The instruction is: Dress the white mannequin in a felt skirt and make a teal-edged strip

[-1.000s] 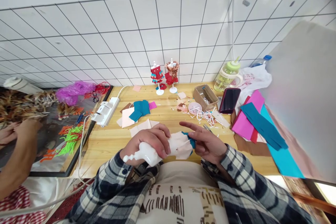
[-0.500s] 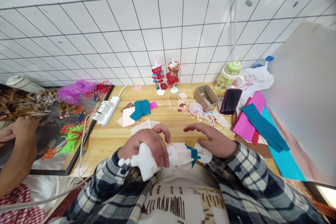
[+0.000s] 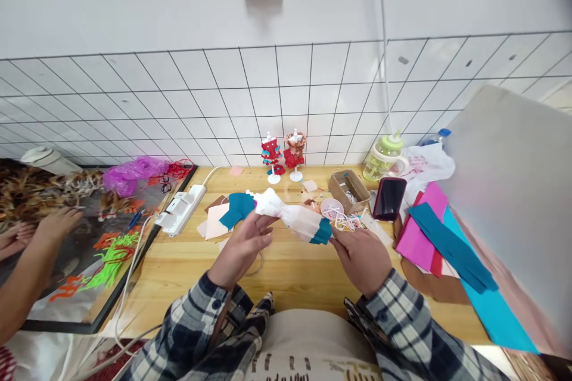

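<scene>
White gridded tiles back a wooden worktop (image 3: 187,274); above it, a small white dress form (image 3: 300,219) lies tilted, the right hand's (image 3: 365,259) fingers clamped on its teal-hemmed end, the left hand's (image 3: 241,250) fingers slightly apart beneath its bust.

two doll stands (image 3: 295,158) at the back of the table (image 3: 201,268), box (image 3: 336,189) to their right, phone (image 3: 389,199) right of the box, jug (image 3: 379,162) behind the phone, power strip (image 3: 182,209) on the left
</scene>
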Tool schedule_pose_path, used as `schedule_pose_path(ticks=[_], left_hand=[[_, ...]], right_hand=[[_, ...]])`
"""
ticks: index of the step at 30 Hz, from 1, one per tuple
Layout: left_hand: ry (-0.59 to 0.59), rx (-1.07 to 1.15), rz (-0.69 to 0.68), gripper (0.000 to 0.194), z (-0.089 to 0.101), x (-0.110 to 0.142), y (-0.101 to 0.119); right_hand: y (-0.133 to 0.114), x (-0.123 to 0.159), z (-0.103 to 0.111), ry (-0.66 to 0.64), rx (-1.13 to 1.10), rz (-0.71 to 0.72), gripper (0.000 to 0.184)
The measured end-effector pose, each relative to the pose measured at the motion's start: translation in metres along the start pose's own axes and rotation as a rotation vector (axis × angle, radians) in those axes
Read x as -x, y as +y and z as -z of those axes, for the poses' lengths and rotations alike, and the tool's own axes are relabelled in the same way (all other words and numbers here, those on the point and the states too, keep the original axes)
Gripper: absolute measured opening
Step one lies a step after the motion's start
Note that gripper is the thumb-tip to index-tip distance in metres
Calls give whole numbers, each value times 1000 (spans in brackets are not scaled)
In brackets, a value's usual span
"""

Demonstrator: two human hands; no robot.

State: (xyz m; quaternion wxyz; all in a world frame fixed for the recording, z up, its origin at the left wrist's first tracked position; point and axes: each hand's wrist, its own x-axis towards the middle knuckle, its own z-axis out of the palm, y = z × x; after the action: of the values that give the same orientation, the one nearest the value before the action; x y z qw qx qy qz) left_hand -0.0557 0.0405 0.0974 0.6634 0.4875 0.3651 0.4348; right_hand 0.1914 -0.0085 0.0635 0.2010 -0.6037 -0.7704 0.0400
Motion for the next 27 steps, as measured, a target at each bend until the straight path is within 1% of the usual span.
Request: schedule_pose_path(ticks=[2,5,8,11,14,16,17,19,20,22,25,27], left_hand=[[36,-25,-15,49,-8,-3,-1],[112,37,-42,50,-18,-8,-3],[93,74,-7,53,-19,-9,-5],[68,79,-14,50,-16,-4,-5],[90,58,-75,46,-15,0,-3],[113,30,-114,43,-16,2,-1],[123,11,-129,41,-17,3,1],[142,-38,-139,37,-20,5,3],[151,-64,-136,35,-21,6,4],[171,-97,-123,37,-24,7,5],[195,-97,-113,41,-29,10,5],[198,-94,-117,40,-31,12,4]], right_hand=[[-3,3,-4,101,100,41,23],[-8,7,-8,181,135,86,22],[-11,10,-10,230,92,121,22],[-10,10,-9,258,41,134,23],[-6,8,1,233,-42,125,28],[-6,6,15,235,-138,94,36],[-7,4,23,268,-202,69,39],[-14,1,40,371,-297,11,31],[-19,-1,47,394,-308,7,25],[-29,-5,55,370,-319,74,17],[-42,-11,55,412,-287,167,13],[-46,-14,51,439,-265,180,12]])
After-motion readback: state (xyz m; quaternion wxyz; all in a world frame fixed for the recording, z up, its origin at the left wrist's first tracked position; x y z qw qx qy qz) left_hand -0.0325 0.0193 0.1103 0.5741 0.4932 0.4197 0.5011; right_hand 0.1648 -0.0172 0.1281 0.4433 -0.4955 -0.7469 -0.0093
